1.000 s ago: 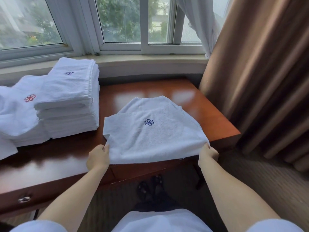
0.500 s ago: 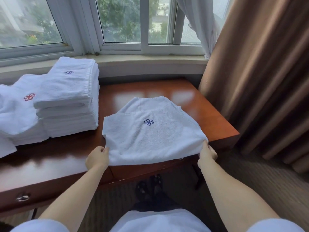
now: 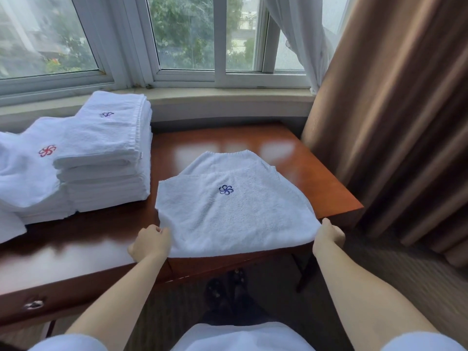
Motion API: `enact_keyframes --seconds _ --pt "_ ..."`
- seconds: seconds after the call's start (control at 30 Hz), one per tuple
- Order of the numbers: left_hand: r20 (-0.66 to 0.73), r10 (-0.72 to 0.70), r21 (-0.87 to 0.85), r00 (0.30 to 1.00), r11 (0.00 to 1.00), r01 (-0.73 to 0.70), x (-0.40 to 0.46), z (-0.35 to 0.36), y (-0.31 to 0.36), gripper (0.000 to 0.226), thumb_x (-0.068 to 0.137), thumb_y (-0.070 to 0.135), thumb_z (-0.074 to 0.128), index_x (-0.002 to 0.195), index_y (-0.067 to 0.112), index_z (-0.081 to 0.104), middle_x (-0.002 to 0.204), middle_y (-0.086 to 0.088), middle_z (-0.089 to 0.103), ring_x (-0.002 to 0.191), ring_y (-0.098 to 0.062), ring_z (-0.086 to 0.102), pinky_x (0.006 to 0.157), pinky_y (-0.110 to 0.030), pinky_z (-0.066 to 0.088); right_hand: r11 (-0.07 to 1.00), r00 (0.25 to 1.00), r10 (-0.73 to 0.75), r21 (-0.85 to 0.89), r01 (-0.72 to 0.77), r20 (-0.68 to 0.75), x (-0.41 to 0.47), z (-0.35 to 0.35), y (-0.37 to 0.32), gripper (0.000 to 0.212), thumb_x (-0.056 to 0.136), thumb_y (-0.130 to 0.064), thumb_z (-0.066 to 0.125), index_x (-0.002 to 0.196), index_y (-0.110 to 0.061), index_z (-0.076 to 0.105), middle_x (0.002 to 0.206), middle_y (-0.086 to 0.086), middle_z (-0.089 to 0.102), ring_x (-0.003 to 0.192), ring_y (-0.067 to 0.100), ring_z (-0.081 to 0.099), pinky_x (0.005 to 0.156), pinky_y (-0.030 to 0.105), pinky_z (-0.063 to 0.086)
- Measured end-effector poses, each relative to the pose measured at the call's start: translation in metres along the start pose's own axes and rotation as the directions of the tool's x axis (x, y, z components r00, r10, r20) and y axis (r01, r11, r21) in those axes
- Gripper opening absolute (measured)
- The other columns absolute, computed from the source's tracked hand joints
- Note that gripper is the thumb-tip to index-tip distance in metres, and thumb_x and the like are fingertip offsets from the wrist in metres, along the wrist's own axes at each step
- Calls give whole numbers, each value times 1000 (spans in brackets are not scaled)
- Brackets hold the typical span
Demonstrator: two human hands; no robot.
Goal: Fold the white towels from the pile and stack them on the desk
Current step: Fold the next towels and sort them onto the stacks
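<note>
Gripping the near corners of a folded white towel with curled fingers, left hand and right hand hold it on the wooden desk, beside the folded stack

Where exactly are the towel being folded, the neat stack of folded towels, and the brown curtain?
Towel being folded (image 3: 235, 219): head view, middle of its top layer.
Stack of folded towels (image 3: 106, 183): head view, front of its layers.
Brown curtain (image 3: 395, 117): head view, a middle fold.

Short white sleeves, bare forearms
</note>
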State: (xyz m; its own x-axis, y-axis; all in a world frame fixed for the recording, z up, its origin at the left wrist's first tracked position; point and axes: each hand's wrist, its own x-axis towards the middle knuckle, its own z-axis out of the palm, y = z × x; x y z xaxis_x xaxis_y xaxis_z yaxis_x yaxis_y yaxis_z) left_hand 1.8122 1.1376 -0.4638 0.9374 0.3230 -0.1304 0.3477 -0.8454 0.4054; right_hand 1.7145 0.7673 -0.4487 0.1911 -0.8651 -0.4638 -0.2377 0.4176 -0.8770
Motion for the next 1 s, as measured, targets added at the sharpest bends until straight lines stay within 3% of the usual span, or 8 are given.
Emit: enact_keyframes --seconds 0.13,0.27,0.57,0.63,0.7,0.77,0.9,1.0 --pt "-43 26 -3 999 1000 -27 3 -1 22 46 93 36 36 104 10 71 117 -11 55 103 -29 52 93 -41 37 923 969 -172 -314 222 178 -5 19 -9 23 87 -25 50 103 -17 64 98 2 65 86 26 59 72 34 48" --pt "-27 47 9 999 999 -47 14 -5 46 55 94 40 30 97 5 72 107 -11 60 95 -28 55 92 -40 34 803 937 -252 -488 342 241 -15 43 -13 9 89 -24 50 94 -21 57 116 1 55 110 27 52 94 45 47" --pt "124 -240 -318 963 909 268 73 -5 87 54 91 36 48 129 -2 48 130 -22 52 116 -40 53 96 -43 44 597 878 -395 -651 469 270 -5 104 -36 30 93 -19 49 123 -13 54 129 6 49 121 27 44 103 43 38" --pt "126 -299 -408 946 853 324 90 -1 101 59 94 46 45 123 -4 52 118 -22 62 108 -38 59 93 -40 45 617 874 -380 -620 484 304 3 127 -45 32 94 -17 47 125 -12 52 130 8 50 120 29 46 98 40 41" --pt "219 -327 -590 919 706 391 106 0 117 64 94 58 39 100 -2 62 72 -13 69 70 -29 62 69 -31 48 664 883 -331 -583 468 332 12 149 -55 34 93 -13 43 126 -11 52 130 9 53 114 31 51 85 31 41" --pt "330 -225 -667 917 632 395 120 4 131 44 95 42 46 90 2 62 54 -6 57 49 -21 47 46 -23 38 684 888 -277 -574 451 368 20 169 -64 36 94 -11 42 129 -10 51 129 10 55 113 32 53 80 28 39" --pt "217 -13 -481 976 868 118 144 9 145 28 87 20 51 66 12 68 61 -8 59 62 -30 56 56 -27 40 637 894 -224 -635 436 389 33 202 -68 33 94 -17 47 126 -7 52 127 13 56 113 34 54 85 32 43" --pt "105 59 -206 993 978 -36 156 17 139 29 81 22 57 108 16 64 113 -12 57 98 -33 59 77 -32 47 489 889 -239 -742 458 392 38 217 -61 49 86 -48 60 119 -12 57 120 8 59 116 31 49 93 34 40"
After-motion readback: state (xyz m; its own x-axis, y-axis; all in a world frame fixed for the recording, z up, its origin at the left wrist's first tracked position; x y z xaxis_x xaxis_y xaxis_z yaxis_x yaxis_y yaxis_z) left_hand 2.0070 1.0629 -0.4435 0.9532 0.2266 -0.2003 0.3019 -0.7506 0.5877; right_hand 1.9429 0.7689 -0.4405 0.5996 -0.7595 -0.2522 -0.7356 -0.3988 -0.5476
